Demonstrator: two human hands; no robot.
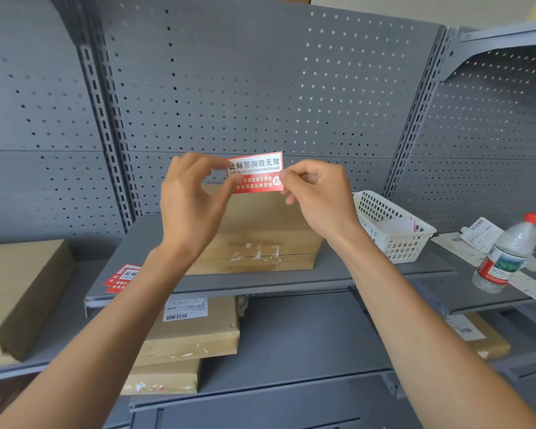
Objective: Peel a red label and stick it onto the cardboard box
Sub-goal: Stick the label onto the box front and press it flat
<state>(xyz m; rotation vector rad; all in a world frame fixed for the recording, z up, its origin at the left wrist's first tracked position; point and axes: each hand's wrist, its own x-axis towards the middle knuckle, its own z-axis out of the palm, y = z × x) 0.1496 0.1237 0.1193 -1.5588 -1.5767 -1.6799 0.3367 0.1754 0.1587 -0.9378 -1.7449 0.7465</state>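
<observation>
A red label (256, 174) with white and silver print is held up in the air between both hands, above the shelf. My left hand (192, 196) pinches its left edge with thumb and fingertips. My right hand (319, 196) pinches its right edge. Directly below and behind the label lies a flat cardboard box (260, 239) on the grey shelf (353, 267), with torn tape scraps on its front side. My forearms hide part of the box and shelf.
More red labels (121, 278) lie at the shelf's front left. A white plastic basket (393, 230) with paper sits right of the box. A water bottle (505, 255) and shipping slips are on the right shelf. Other cardboard boxes (195, 332) lie on the lower shelves and far left.
</observation>
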